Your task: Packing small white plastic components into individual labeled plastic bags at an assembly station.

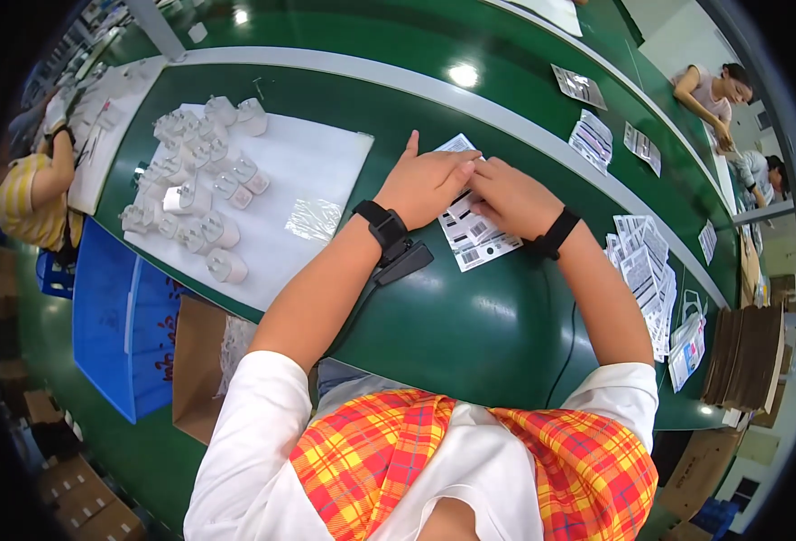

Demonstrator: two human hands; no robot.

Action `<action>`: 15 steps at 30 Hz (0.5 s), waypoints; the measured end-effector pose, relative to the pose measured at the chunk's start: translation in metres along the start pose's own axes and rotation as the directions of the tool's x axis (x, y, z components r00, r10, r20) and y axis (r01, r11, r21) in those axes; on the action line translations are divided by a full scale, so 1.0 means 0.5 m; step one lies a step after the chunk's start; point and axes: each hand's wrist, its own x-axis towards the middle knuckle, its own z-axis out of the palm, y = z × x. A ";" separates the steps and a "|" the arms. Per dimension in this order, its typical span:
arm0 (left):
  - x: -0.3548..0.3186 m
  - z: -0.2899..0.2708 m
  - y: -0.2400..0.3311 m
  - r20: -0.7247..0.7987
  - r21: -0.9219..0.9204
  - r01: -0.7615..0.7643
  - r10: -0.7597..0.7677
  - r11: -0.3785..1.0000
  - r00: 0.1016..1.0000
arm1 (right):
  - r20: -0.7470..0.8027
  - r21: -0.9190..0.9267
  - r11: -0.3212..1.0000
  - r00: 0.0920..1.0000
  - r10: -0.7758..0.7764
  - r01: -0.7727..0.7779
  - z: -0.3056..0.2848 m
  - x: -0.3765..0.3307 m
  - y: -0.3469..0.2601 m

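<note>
A white printed card (477, 236) with black blocks and a barcode lies at a slant on the green table, its upper part mostly covered by my hands. My left hand (427, 183) reaches across it from the left, one finger sticking up and the others closed at the card's upper part. From the right, my right hand (512, 196) meets it with bent fingers on the card. The fingertips come together there, and what lies between them is largely hidden. A dark wristband (387, 227) is on my left wrist, and another band (556, 233) on my right.
White plug adapters (226, 266) stand in a group on a white sheet (271, 171) at left, beside a clear plastic bag (314, 218). More printed cards (641, 270) are heaped at right. A blue bin (105, 316) and cardboard box (199, 361) stand below left. Other people work nearby.
</note>
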 end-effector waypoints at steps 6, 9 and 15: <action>0.000 0.016 0.031 -0.135 0.195 -0.175 0.203 0.965 0.970 | 0.046 -0.059 0.987 0.988 -0.149 0.152 0.015 0.007 0.019; 0.006 0.023 0.013 -0.056 -0.005 -0.082 0.082 0.997 0.995 | 0.137 0.036 0.996 0.987 -0.081 0.077 0.022 0.003 0.001; 0.010 0.056 -0.017 0.092 0.094 0.025 -0.033 0.995 0.995 | 0.299 0.112 0.989 0.946 -0.126 0.096 -0.009 -0.070 -0.046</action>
